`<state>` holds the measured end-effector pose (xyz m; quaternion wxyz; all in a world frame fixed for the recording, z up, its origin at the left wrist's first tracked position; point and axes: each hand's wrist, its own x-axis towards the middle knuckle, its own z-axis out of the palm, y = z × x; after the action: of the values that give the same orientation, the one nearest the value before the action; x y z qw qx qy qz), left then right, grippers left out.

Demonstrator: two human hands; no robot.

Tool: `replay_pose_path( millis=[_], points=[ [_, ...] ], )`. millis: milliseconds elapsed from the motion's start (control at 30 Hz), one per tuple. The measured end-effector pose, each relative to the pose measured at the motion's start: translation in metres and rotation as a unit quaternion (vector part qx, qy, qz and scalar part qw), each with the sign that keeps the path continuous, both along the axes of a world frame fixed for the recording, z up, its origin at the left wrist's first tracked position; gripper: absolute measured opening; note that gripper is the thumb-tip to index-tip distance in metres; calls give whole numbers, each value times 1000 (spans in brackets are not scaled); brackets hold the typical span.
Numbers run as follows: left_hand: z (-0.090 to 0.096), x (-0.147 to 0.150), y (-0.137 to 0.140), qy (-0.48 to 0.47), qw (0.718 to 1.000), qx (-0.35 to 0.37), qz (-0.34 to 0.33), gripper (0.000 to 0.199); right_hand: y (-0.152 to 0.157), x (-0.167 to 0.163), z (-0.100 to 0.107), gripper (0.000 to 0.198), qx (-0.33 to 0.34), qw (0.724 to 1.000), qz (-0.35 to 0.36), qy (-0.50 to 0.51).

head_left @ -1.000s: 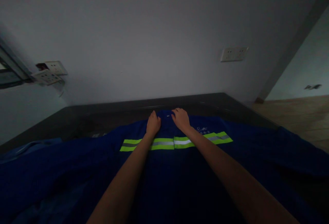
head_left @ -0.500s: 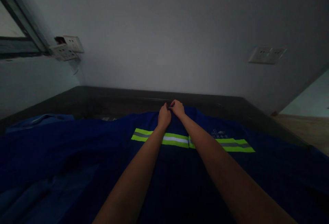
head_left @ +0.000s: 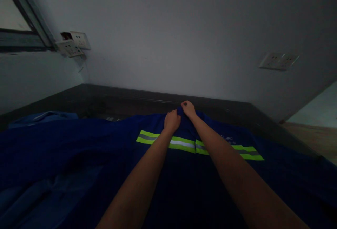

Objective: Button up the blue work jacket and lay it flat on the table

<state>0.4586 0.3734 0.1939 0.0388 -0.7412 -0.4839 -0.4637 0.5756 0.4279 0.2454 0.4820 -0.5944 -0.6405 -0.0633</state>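
Observation:
A dark blue work jacket [head_left: 118,141] lies spread out, its sleeves reaching toward both sides. Across its chest runs a yellow-green reflective stripe [head_left: 183,144] with a silver middle. My left hand [head_left: 172,120] is closed at the jacket's collar, fingers curled over the cloth. Just right of it and slightly farther off, my right hand [head_left: 188,108] pinches the collar's edge. A little blue cloth shows between the two hands. My forearms cover parts of the stripe and of a pale print on the chest.
The dark surface [head_left: 147,97] under the jacket meets a pale wall [head_left: 171,46]. Wall sockets [head_left: 279,61] sit at the right; other sockets [head_left: 70,46], one hanging loose, are at the left near a window frame [head_left: 23,39]. Lighter blue cloth [head_left: 47,116] lies at the left.
Both hands have shifted a little to the right along the collar. My left hand has turned so its back shows more, and the gap between the hands has widened. The view has moved slightly.

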Motion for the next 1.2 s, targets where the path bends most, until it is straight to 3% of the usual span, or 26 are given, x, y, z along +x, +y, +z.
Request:
replay_pose_path(
  millis=[200,433,667,1000,1200],
  points=[
    [-4,1,8,-16,1000,13,-5,48,2,-7,-8,21,8,1000,18,-10],
    [-9,5,8,71,996,57,10,49,6,-7,-12,31,17,999,44,-14],
    [-11,6,3,85,994,57,26,47,5,6,-12,38,22,999,26,15],
    [-12,8,1,118,993,27,14,52,12,2,-16,43,8,998,61,-9],
    [-13,9,-5,120,993,10,17,53,5,7,-13,20,20,999,32,-35]
  ],
)
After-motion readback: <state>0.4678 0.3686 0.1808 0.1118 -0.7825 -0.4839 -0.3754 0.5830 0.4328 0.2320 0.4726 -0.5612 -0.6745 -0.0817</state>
